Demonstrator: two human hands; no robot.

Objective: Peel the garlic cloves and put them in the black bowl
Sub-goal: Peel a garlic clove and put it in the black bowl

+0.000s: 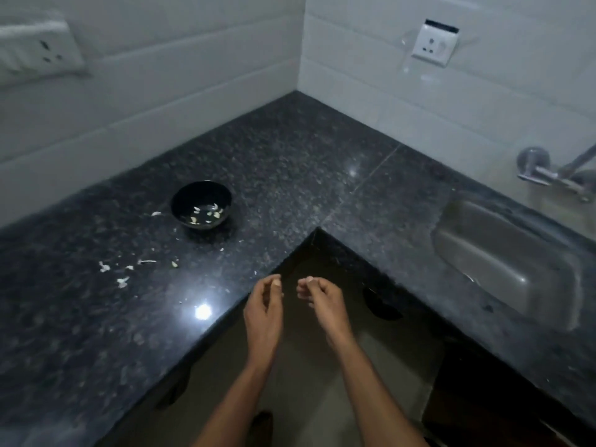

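Observation:
The black bowl [201, 204] stands on the dark granite counter [290, 162], left of centre, with several pale garlic pieces inside. Bits of garlic skin [122, 280] lie scattered on the counter in front of the bowl. My left hand [264, 304] and my right hand [322, 300] hover side by side, a little apart, just off the counter's inner corner. Both have their fingers curled and the fingertips pinched toward the thumb. The image is blurred, and I cannot tell whether either hand pinches a clove or a bit of skin.
A steel sink [509, 262] is set into the counter on the right, with a tap [548, 172] on the wall above it. White tiled walls carry two sockets [435, 46]. The counter edge [225, 317] runs diagonally beside my left hand.

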